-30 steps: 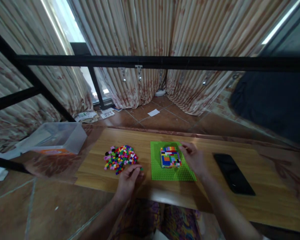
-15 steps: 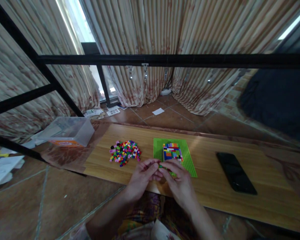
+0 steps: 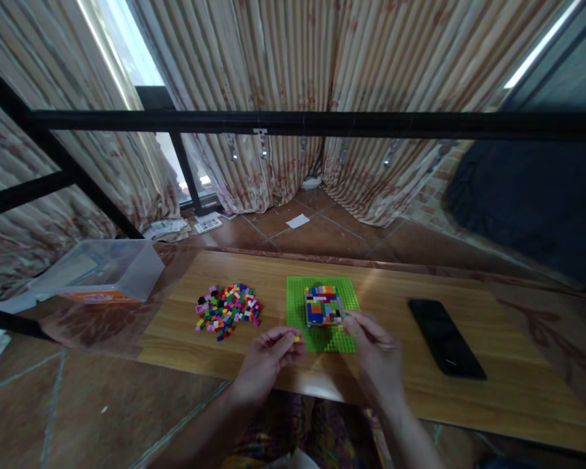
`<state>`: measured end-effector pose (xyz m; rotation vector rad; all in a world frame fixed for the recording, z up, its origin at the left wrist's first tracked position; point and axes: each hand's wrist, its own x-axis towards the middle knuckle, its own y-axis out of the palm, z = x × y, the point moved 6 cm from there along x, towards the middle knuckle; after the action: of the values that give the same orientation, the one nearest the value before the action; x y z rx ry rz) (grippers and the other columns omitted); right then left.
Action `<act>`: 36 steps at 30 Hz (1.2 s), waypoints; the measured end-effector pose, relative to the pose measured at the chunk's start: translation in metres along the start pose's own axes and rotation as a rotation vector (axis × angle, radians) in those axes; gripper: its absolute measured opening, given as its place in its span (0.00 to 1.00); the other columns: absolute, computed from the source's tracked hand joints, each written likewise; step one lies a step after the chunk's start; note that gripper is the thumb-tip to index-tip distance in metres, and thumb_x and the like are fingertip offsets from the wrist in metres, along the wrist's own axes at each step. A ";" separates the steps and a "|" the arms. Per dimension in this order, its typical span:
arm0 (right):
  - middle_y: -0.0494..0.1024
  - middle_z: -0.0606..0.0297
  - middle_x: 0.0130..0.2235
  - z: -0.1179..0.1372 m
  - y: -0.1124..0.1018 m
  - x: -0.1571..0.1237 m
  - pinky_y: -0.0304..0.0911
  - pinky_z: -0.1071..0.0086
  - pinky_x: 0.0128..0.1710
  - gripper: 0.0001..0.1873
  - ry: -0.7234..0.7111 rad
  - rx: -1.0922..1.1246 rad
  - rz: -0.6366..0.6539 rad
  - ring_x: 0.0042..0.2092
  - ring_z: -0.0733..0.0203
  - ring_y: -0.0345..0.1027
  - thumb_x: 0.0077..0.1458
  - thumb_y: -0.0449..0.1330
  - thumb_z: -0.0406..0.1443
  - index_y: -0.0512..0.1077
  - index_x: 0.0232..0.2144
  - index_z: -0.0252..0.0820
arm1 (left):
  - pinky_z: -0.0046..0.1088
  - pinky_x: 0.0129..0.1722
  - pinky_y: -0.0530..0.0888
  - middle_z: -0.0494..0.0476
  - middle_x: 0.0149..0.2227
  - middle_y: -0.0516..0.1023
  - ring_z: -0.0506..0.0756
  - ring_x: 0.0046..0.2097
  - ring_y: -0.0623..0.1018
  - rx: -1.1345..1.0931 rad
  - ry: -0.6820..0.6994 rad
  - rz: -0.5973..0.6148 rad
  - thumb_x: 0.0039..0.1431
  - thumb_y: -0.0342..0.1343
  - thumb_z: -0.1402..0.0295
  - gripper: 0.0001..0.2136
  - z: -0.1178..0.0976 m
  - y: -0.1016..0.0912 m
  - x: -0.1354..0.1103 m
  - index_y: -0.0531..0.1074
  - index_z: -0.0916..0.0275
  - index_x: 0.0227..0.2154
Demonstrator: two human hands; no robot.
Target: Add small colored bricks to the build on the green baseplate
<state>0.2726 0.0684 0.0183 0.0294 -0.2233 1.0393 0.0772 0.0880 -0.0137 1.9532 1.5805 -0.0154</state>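
Observation:
A block of many-coloured toy bricks (image 3: pixel 323 305) stands on a green studded baseplate (image 3: pixel 295 293). My left hand (image 3: pixel 273 350) is closed in a pinch on a small yellow brick (image 3: pixel 297 339), just in front of the baseplate's near left part. At the right edge of the brick block, my right hand (image 3: pixel 377 342) has its thumb and forefinger pinched together on what looks like a small green brick (image 3: pixel 343 314). The fingertips hide most of it, and whether it touches the block I cannot tell.
Loose bricks (image 3: pixel 229 309) lie in a pile left of the baseplate on the wooden board (image 3: pixel 268 264). A black phone (image 3: pixel 446 339) rests at the right. Beyond the board's left end is a clear plastic box (image 3: pixel 107 270). A black metal bar (image 3: pixel 303 122) crosses in front of the curtains.
My hands have parted. The right one has moved right, up to the brick block's edge, with the small green brick; a yellow brick now shows in my left fingers. The camera view has shifted.

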 end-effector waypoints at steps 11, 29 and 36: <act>0.80 0.59 0.35 -0.065 0.003 0.092 0.66 0.63 0.38 0.17 -0.014 -0.253 0.160 0.37 0.55 0.72 0.49 0.61 0.48 0.80 0.33 0.42 | 0.24 0.36 0.74 0.55 0.31 0.79 0.49 0.33 0.77 0.014 -0.013 -0.174 0.42 0.69 0.59 0.16 0.011 -0.040 0.016 0.78 0.65 0.30; 0.80 0.60 0.35 -0.064 0.010 0.097 0.66 0.63 0.39 0.18 -0.035 -0.282 0.349 0.38 0.55 0.72 0.52 0.59 0.49 0.79 0.33 0.44 | 0.22 0.32 0.73 0.55 0.29 0.79 0.49 0.32 0.77 0.029 -0.082 -0.124 0.42 0.69 0.62 0.15 0.023 -0.047 0.019 0.78 0.64 0.33; 0.81 0.62 0.32 -0.064 0.013 0.101 0.66 0.64 0.36 0.19 0.093 -0.213 0.381 0.33 0.57 0.72 0.47 0.62 0.51 0.79 0.29 0.42 | 0.23 0.32 0.74 0.55 0.29 0.78 0.49 0.32 0.77 0.038 -0.077 -0.119 0.42 0.69 0.60 0.17 0.024 -0.047 0.020 0.77 0.65 0.33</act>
<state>0.3214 0.1699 -0.0255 -0.2625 -0.2593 1.3873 0.0496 0.0989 -0.0615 1.8616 1.6545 -0.1693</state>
